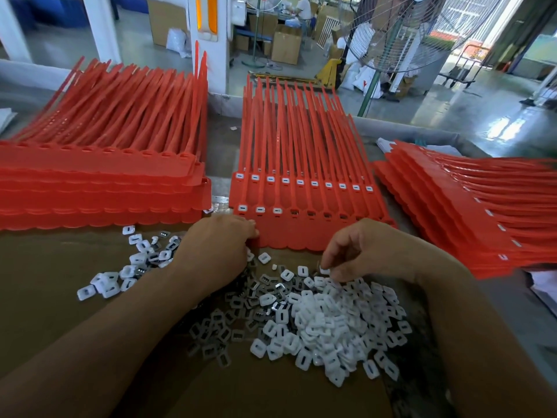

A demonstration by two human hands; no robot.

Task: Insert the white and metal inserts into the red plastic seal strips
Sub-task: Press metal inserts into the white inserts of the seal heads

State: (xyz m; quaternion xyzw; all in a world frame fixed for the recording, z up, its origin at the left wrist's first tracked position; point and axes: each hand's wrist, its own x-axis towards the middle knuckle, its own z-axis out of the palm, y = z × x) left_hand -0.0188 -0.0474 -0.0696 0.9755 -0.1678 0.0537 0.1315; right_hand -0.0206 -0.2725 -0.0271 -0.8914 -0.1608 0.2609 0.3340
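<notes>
A red seal strip sheet (pixel 313 233) lies in the middle of the table, tails pointing away. Its front row holds three white inserts (pixel 259 209) at the left; the sockets to their right are empty. The sheet under it shows a full row of inserts (pixel 313 184). My left hand (pixel 221 245) grips the sheet's front left corner. My right hand (pixel 364 251) hovers over the pile of white and metal inserts (pixel 316 321) and pinches one white insert (pixel 325 270) at its fingertips.
A tall stack of red strip sheets (pixel 99 188) stands at the left. A fanned stack with inserts fitted (pixel 470 212) lies at the right. A few loose inserts (pixel 135 263) are scattered on the brown cardboard (pixel 60 297). A floor fan (pixel 413 31) stands beyond the table.
</notes>
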